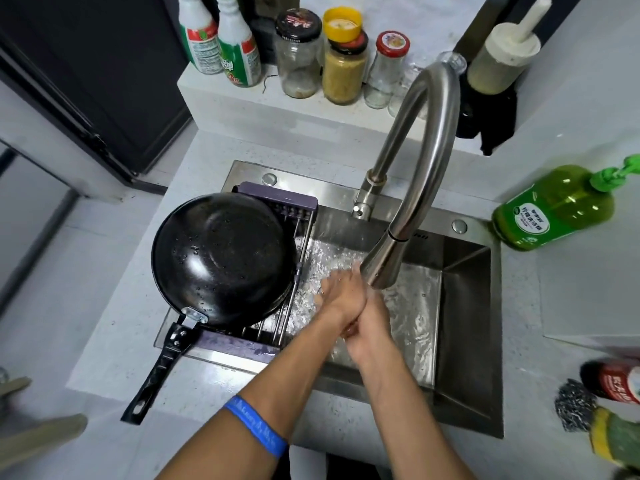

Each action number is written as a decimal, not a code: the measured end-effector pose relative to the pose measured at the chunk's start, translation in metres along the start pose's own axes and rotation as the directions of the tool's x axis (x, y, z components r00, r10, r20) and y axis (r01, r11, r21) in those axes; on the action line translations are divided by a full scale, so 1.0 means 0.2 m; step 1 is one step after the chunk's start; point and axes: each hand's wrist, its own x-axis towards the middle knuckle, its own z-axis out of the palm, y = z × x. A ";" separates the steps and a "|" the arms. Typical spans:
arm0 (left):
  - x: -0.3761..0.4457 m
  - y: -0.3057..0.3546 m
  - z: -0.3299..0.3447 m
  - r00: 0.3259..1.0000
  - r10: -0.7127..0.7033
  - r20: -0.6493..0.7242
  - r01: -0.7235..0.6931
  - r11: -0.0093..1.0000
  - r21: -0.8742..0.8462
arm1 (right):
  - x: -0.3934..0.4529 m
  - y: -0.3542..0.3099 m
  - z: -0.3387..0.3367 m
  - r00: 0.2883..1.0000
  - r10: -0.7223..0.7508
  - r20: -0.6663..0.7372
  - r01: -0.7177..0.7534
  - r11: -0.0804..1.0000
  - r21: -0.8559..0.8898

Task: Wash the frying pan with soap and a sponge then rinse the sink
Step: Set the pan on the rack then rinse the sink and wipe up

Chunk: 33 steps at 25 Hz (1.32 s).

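Observation:
The black frying pan (221, 258) lies upside down on a purple drying rack (277, 197) over the left part of the steel sink (464, 306), its handle pointing toward the near left. Water runs from the curved steel faucet (384, 261) into the basin. Under the spout my left hand (341, 296) and my right hand (367, 327) are pressed together in the stream, holding nothing. A green soap bottle (554, 209) stands on the counter to the right. A yellow-green sponge (613, 441) lies at the right edge beside a steel scourer (575, 407).
Jars (299, 53) and two spray bottles (221, 39) line the raised ledge behind the sink. A red-labelled bottle (616, 382) lies at the right. A dark cloth (491, 112) hangs by the faucet.

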 end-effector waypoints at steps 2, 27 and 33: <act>-0.03 -0.04 -0.05 0.987 0.147 -0.071 -0.125 0.959 0.254 | -0.05 0.02 -0.02 1.000 -0.029 -0.004 0.028 0.993 -0.118; -0.07 -0.06 0.02 0.940 -0.132 0.314 0.321 0.656 -0.683 | 0.12 -0.01 -0.21 0.927 -0.227 0.299 0.364 0.741 -0.564; 0.00 -0.13 0.04 0.991 -0.069 0.111 0.131 0.565 -0.814 | 0.15 0.06 -0.30 0.926 -0.218 0.308 0.367 0.713 -0.598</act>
